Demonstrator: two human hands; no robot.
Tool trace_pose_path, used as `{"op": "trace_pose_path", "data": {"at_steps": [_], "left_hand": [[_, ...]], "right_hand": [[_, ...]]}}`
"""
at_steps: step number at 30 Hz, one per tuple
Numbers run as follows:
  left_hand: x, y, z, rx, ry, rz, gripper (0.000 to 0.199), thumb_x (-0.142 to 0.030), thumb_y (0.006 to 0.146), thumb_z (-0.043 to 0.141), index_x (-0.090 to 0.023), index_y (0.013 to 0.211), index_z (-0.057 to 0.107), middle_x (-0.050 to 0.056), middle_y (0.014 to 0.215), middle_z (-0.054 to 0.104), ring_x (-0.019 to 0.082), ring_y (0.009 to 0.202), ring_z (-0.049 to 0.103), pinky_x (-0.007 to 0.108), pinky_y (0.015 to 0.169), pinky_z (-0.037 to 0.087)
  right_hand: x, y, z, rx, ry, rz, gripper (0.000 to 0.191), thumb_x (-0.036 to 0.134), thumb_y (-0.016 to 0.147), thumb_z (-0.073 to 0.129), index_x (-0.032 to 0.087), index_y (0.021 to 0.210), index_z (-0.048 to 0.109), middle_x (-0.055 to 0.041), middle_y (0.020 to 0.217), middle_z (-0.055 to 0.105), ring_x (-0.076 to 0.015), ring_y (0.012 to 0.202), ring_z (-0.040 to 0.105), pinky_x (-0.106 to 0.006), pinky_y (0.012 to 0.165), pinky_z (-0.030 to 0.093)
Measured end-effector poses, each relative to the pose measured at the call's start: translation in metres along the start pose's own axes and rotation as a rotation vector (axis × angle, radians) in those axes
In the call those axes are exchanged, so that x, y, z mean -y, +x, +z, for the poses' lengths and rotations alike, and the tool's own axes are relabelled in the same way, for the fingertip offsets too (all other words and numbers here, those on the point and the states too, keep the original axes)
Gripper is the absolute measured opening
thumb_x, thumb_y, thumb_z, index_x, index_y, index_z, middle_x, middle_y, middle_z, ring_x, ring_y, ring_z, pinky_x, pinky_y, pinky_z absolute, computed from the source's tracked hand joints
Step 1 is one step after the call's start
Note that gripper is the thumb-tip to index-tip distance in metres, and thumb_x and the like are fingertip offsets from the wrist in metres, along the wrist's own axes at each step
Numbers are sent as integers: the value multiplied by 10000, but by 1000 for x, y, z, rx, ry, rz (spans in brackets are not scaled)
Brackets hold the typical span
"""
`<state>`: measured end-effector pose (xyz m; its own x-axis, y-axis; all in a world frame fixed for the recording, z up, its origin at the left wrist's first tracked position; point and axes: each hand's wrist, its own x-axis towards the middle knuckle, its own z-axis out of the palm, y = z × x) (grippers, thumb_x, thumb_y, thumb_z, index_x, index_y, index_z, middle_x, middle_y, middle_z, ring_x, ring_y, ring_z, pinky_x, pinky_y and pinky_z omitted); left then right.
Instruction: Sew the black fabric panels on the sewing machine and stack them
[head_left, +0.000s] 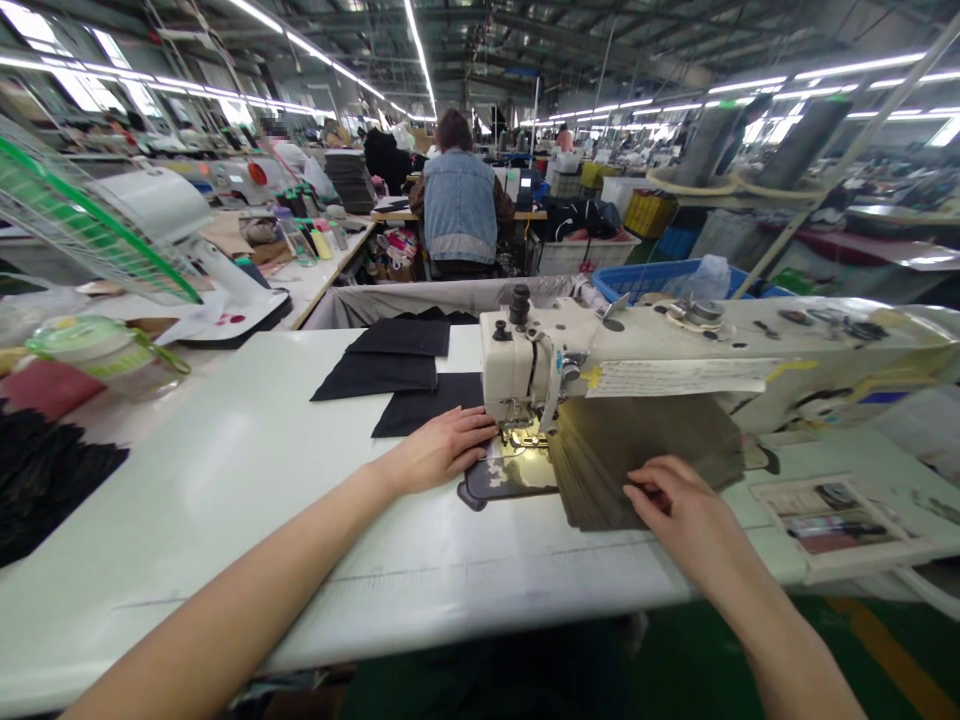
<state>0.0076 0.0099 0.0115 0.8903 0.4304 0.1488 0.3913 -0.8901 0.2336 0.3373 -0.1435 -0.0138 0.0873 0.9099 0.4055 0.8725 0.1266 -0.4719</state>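
A white sewing machine [615,345] stands on the pale table [300,540], its lamp lighting the needle plate. Just left of the needle, my left hand [446,447] lies flat with fingers stretched out, beside black fabric pieces [390,372]. Under the machine's arm is a fanned stack of dark olive-grey fabric pieces [600,470]. My right hand [671,500] is at the right part of this stack, thumb and index finger pinched together; whatever lies between the fingertips is too small to make out.
At the left are a fan [97,220], a lidded cup [105,355] and a black fabric pile [45,480]. A tool tray [836,520] sits at the right. Behind the machine are a blue basket [637,275] and a seated person in a denim vest.
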Motion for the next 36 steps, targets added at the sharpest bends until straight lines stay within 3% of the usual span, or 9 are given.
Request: {"op": "trace_pose_path", "data": {"at_steps": [3, 7, 11, 15, 24, 27, 30, 33, 36], "left_hand": [[1, 0, 0, -11, -8, -15, 403, -316, 1060, 421, -158, 1396, 579, 141, 1403, 605, 279, 1334, 526, 463, 1140, 401], [3, 1, 3, -25, -23, -36, 394, -312, 1046, 455, -159, 1384, 588, 145, 1412, 602, 285, 1348, 516, 480, 1139, 400], [7, 1, 5, -43, -16, -42, 399, -317, 1046, 460, -168, 1398, 577, 137, 1451, 575, 276, 1356, 511, 490, 1162, 369], [8, 1, 7, -53, -22, -44, 404, -340, 1045, 467, -180, 1399, 579, 130, 1442, 587, 266, 1347, 523, 484, 1173, 356], [10, -3, 6, -108, 53, -179, 393, -359, 1028, 475, -179, 1356, 594, 142, 1423, 590, 300, 1320, 531, 554, 1150, 335], [-12, -6, 4, -210, 101, -206, 303, -310, 1007, 466, -139, 1130, 684, 164, 1155, 690, 302, 1098, 635, 513, 1003, 472], [-55, -9, 14, -257, -75, -204, 310, -297, 1009, 439, -161, 859, 673, 117, 879, 676, 245, 876, 655, 403, 826, 549], [-97, -6, 36, -279, -644, -359, 237, -323, 979, 523, -182, 1135, 633, 120, 1103, 694, 226, 987, 682, 356, 818, 588], [-120, 10, 55, -311, -1075, -538, 536, -354, 885, 659, -194, 1373, 507, 164, 1410, 583, 297, 1299, 576, 465, 1040, 519]], "right_hand": [[7, 8, 2, 21, -127, -74, 175, 228, 863, 475, 234, 716, 570, -52, 791, 604, -217, 734, 612, -354, 692, 508], [8, 18, 0, 11, -149, -53, 146, 198, 783, 503, 252, 649, 479, -23, 705, 552, -205, 692, 582, -336, 667, 473], [5, 17, -5, 18, -113, -28, 127, 246, 849, 504, 229, 747, 576, -11, 735, 585, -164, 615, 587, -298, 609, 476], [12, 8, -9, 57, -88, 4, 234, 447, 906, 590, 224, 915, 663, -37, 873, 644, -196, 727, 631, -318, 655, 505], [14, 5, -3, 3, 64, 75, 343, 424, 968, 495, 232, 760, 688, -47, 865, 680, -199, 771, 657, -331, 719, 509], [17, 4, -5, -19, 40, 45, 325, 411, 974, 497, 225, 772, 672, -55, 859, 678, -209, 770, 640, -353, 737, 502], [16, 1, -19, -207, -52, -15, 290, 398, 984, 514, 219, 814, 665, -76, 901, 693, -238, 889, 635, -387, 859, 489], [4, -3, -36, -541, -176, 161, 313, 482, 960, 552, 194, 872, 639, -127, 963, 683, -260, 907, 628, -426, 906, 479], [-16, -2, -42, -550, -120, 522, 544, 660, 855, 607, 147, 1037, 622, -189, 1043, 682, -286, 862, 656, -440, 827, 507]]}}
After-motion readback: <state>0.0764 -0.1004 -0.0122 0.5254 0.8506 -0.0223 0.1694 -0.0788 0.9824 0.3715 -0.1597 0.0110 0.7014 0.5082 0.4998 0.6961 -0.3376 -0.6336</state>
